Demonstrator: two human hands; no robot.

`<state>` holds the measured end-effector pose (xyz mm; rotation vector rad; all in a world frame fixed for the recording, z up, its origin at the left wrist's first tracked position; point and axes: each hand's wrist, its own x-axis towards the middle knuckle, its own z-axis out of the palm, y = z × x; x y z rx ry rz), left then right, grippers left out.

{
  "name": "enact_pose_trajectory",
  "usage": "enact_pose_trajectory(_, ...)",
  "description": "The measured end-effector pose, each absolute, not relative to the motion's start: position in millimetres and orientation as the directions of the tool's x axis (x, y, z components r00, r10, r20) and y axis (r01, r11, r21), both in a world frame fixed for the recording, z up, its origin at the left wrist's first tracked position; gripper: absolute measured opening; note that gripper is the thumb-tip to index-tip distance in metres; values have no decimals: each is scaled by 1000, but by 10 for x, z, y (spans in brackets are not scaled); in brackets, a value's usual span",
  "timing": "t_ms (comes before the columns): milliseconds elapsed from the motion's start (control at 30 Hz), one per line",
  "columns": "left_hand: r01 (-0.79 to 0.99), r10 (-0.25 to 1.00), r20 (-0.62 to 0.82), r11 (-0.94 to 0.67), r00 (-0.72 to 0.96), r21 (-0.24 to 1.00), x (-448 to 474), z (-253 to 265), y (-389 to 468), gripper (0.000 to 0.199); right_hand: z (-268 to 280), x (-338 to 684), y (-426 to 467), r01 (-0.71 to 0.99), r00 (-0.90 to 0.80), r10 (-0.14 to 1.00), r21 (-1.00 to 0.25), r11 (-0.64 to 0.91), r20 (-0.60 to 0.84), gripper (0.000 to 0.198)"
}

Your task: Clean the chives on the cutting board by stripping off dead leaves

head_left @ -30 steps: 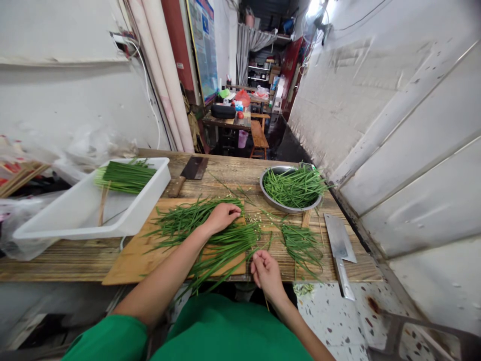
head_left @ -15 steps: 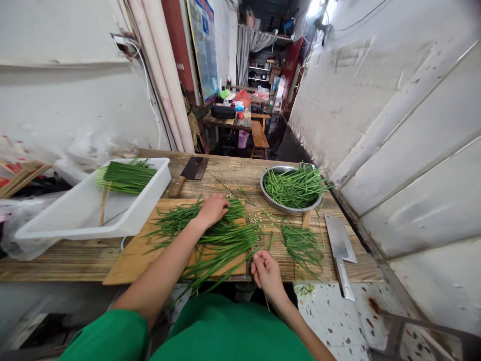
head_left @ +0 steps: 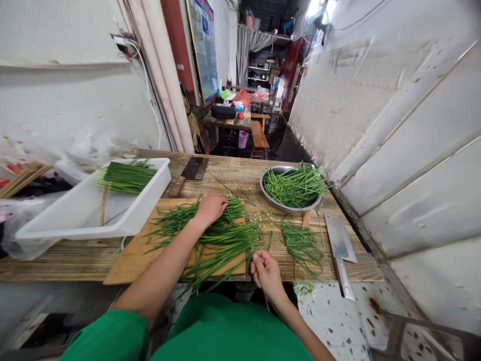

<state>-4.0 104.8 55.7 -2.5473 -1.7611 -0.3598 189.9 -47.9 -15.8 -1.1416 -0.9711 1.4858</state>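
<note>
A loose heap of green garlic chives lies across the wooden cutting board, some blades hanging past its near edge. My left hand rests on the far bunch, its fingers curled closed over chives; the fingertips are partly hidden. Just off the board's right edge, my right hand is closed in a pinch at the tip of a thin chive blade. A thin stalk dangles under that hand. To its right, a smaller bunch of chives lies on the wooden table.
A metal bowl heaped with chives stands at the back right. One cleaver overhangs the table's right front edge; another cleaver lies behind the board. At left, a white tray holds a chive bundle. White trimmings dot the table.
My left hand has shifted very slightly left, and its fingers look more drawn in. My right hand and the chives around it show no visible movement.
</note>
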Motion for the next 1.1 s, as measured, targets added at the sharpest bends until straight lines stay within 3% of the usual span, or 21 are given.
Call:
enact_pose_trajectory(233,921,922,269,-336,278,197,-36,538,1019,23,-198,1899,-474,-233,-73,981,-953,-191,-179,36)
enact_pose_trajectory(433,900,905,208,-406,371,158,3,524,1008,20,-178,1901,-477,-233,-77,984,-956,-177,-164,36)
enact_pose_trajectory(667,929,916,276,-340,292,146,-4,502,982,22,-195,1902,-476,-251,-80,983,-950,-183,-168,36)
enact_pose_trajectory(933,916,922,347,-282,175,287,35,502,942,22,-206,1898,-472,-255,-77,981,-947,-194,-180,36)
enact_pose_trajectory(1100,864,944,244,-307,223,400,82,528,919,24,-225,1905,-474,-248,-77,982,-951,-185,-171,36)
